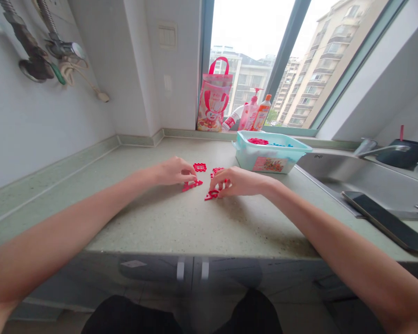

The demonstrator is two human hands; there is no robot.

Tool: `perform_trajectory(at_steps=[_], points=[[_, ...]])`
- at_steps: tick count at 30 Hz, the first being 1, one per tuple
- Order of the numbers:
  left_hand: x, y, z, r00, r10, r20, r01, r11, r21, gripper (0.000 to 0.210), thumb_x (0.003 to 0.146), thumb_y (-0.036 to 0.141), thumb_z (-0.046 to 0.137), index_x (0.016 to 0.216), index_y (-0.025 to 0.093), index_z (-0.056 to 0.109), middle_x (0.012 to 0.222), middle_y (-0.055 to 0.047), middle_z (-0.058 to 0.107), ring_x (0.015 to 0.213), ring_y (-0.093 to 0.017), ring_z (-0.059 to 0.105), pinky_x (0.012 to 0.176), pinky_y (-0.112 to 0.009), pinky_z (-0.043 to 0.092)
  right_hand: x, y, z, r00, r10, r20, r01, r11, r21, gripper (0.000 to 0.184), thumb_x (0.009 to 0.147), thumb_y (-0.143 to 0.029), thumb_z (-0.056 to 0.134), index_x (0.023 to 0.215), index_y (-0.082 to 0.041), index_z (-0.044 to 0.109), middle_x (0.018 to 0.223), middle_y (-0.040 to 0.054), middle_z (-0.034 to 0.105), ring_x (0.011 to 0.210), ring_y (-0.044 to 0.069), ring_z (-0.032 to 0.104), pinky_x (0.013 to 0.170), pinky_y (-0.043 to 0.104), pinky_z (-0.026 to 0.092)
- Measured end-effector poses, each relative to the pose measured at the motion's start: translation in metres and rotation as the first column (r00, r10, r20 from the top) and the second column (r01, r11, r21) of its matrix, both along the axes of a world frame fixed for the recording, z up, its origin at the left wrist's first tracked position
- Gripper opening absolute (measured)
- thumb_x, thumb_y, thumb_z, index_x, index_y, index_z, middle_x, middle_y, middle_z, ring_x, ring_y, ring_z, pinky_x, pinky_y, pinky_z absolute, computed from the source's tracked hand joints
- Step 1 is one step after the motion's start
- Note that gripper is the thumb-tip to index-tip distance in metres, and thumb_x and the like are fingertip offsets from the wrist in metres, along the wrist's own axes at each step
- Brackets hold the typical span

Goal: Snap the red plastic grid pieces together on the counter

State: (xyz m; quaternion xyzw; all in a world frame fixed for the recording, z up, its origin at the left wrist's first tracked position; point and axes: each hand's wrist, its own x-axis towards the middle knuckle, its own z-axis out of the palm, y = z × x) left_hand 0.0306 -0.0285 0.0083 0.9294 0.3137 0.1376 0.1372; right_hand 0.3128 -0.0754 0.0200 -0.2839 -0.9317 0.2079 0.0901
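- left hand [174, 170] rests on the countertop [167, 222], fingers curled down onto a flat red piece [192, 185] at its fingertips.
- right hand [237, 182] is closed loosely over more red pieces, one red triangle [211, 195] poking out below its fingertips.
- a red square piece [199, 167] lies loose just beyond both hands.
- a pale green bin [270, 152] sits beyond the right hand, near the sink [337, 174].

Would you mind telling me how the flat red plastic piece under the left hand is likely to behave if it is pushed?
The red plastic piece looks thin and openwork, so probably light and fairly stiff. Lying flat on the smooth countertop, it would likely slide rather than roll or tip.
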Motion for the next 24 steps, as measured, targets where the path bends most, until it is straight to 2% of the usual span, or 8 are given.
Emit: perform_trajectory(at_steps=[2, 5, 7, 10, 12, 18, 24], points=[[-0.001, 0.001, -0.003, 0.998, 0.051, -0.032, -0.052, 0.997, -0.05, 0.033, 0.095, 0.048, 0.066, 0.086, 0.019, 0.08, 0.071, 0.0, 0.071, 0.062, -0.012, 0.058, 0.059, -0.025, 0.034, -0.002, 0.0, -0.003, 0.999, -0.013, -0.042, 0.012, 1.0, -0.012, 0.022, 0.088, -0.016, 0.076, 0.109, -0.018, 0.081, 0.1, 0.0044, 0.079, 0.084, 0.016, 0.07, 0.078, 0.026, 0.052], [-0.006, 0.002, -0.001, 0.994, 0.106, -0.04, -0.108, 0.993, -0.051, 0.039, 0.093, 0.056, 0.068, 0.092, 0.019, 0.081, 0.074, -0.001, 0.072, 0.065, -0.013, 0.058, 0.061, -0.025, 0.036, -0.006, -0.001, -0.006, 0.998, 0.023, -0.051, -0.023, 1.0, -0.004, 0.016, 0.09, -0.014, 0.074, 0.104, -0.018, 0.081, 0.096, 0.0044, 0.079, 0.085, 0.016, 0.071, 0.079, 0.028, 0.053], [-0.01, 0.003, 0.004, 0.998, 0.05, -0.04, -0.053, 0.995, -0.087, 0.036, 0.096, 0.051, 0.065, 0.105, 0.021, 0.083, 0.087, -0.003, 0.075, 0.072, -0.014, 0.061, 0.065, -0.024, 0.039, -0.008, -0.002, -0.006, 0.997, 0.068, -0.039, -0.067, 0.997, 0.023, 0.014, 0.093, -0.015, 0.071, 0.1, -0.019, 0.083, 0.097, 0.0051, 0.08, 0.086, 0.017, 0.071, 0.082, 0.03, 0.054], [-0.015, 0.005, 0.01, 0.992, -0.11, -0.064, 0.096, 0.978, -0.183, 0.034, 0.094, 0.046, 0.07, 0.119, 0.027, 0.083, 0.102, -0.004, 0.075, 0.079, -0.014, 0.062, 0.071, -0.023, 0.043, -0.009, -0.002, -0.006, 0.993, 0.107, -0.059, -0.103, 0.993, 0.059, 0.015, 0.095, -0.016, 0.071, 0.099, -0.021, 0.084, 0.102, 0.0059, 0.08, 0.091, 0.019, 0.071, 0.086, 0.032, 0.053], [-0.016, 0.006, 0.011, 0.986, -0.14, -0.088, 0.118, 0.97, -0.212, 0.035, 0.091, 0.048, 0.075, 0.118, 0.029, 0.084, 0.098, -0.005, 0.075, 0.075, -0.013, 0.06, 0.069, -0.024, 0.043, -0.009, -0.001, -0.008, 0.992, 0.101, -0.07, -0.097, 0.993, 0.062, 0.015, 0.095, -0.017, 0.071, 0.099, -0.021, 0.085, 0.102, 0.0059, 0.081, 0.092, 0.019, 0.071, 0.087, 0.032, 0.052], [-0.005, -0.002, 0.004, 0.997, -0.073, -0.017, 0.068, 0.975, -0.211, 0.032, 0.085, 0.047, 0.08, 0.107, 0.024, 0.087, 0.077, -0.003, 0.073, 0.07, -0.014, 0.06, 0.066, -0.025, 0.041, -0.007, 0.004, -0.013, 0.999, -0.015, -0.037, 0.017, 0.998, 0.063, 0.013, 0.092, -0.024, 0.078, 0.101, -0.022, 0.087, 0.092, 0.004, 0.079, 0.077, 0.016, 0.066, 0.075, 0.028, 0.048], [-0.002, -0.004, 0.005, 0.994, -0.113, -0.002, 0.11, 0.969, -0.223, 0.026, 0.083, 0.044, 0.082, 0.102, 0.028, 0.088, 0.074, -0.002, 0.074, 0.065, -0.014, 0.06, 0.059, -0.026, 0.038, -0.007, 0.002, -0.011, 0.998, -0.055, -0.034, 0.057, 0.997, 0.059, 0.015, 0.091, -0.027, 0.077, 0.101, -0.022, 0.087, 0.09, 0.0032, 0.079, 0.076, 0.016, 0.065, 0.074, 0.029, 0.045]])
